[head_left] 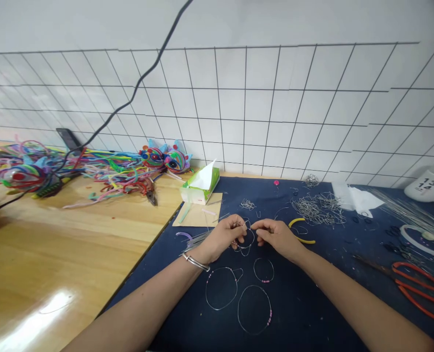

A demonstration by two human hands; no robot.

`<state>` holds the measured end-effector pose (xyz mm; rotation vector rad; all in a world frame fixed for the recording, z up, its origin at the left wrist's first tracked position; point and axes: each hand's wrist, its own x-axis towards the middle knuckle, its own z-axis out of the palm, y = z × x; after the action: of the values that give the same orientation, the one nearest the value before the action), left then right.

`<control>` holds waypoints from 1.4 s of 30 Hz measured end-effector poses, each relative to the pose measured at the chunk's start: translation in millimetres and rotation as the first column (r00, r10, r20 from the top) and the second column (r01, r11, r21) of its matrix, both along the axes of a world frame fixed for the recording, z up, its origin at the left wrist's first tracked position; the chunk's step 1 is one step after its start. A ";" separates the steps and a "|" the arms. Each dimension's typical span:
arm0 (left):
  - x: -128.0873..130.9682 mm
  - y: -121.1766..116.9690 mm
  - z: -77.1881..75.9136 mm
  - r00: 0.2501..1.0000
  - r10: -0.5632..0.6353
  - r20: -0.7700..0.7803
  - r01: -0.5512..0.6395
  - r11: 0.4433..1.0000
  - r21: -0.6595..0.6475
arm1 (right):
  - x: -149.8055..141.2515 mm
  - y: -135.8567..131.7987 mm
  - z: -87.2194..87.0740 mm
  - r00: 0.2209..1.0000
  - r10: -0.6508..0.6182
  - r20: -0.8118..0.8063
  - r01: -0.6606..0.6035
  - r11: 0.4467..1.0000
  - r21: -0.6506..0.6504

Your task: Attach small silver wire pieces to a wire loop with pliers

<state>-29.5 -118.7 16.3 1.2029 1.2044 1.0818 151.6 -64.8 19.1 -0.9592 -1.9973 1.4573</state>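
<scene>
My left hand [225,237] and my right hand [275,235] meet over a dark blue cloth [312,303], both pinching a thin wire loop [244,240] that hangs between them. A silver bangle [195,262] sits on my left wrist. Just in front of my hands lie three finished wire rings with small pink beads: a large one [221,288], a small one [264,270] and another large one [254,309].
A heap of wire pieces [317,208] and yellow-handled pliers [300,231] lie behind my hands. Red-handled scissors [418,288] rest at right, a white mug [427,185] at far right. A tissue box [200,187] and colourful pipe cleaners [103,171] sit on the wooden table [55,254].
</scene>
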 end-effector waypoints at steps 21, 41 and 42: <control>-1.5 2.3 -8.2 0.989 -0.071 0.131 0.081 0.994 -0.074 | -1.2 3.0 -3.5 0.964 -0.179 -0.197 0.172 0.984 -0.053; -0.8 2.9 -12.4 0.989 -0.132 0.067 0.138 0.986 -0.094 | -3.1 -1.4 -13.0 0.984 -0.138 -0.115 0.161 0.961 0.225; -0.8 2.7 -12.6 0.988 -0.137 0.064 0.143 0.985 -0.093 | -3.3 -2.1 -14.3 0.985 -0.135 -0.108 0.158 0.955 0.251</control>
<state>-30.3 -115.9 3.7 1.1558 1.0986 0.9367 148.3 -66.9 4.9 -0.8908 -1.9466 1.1070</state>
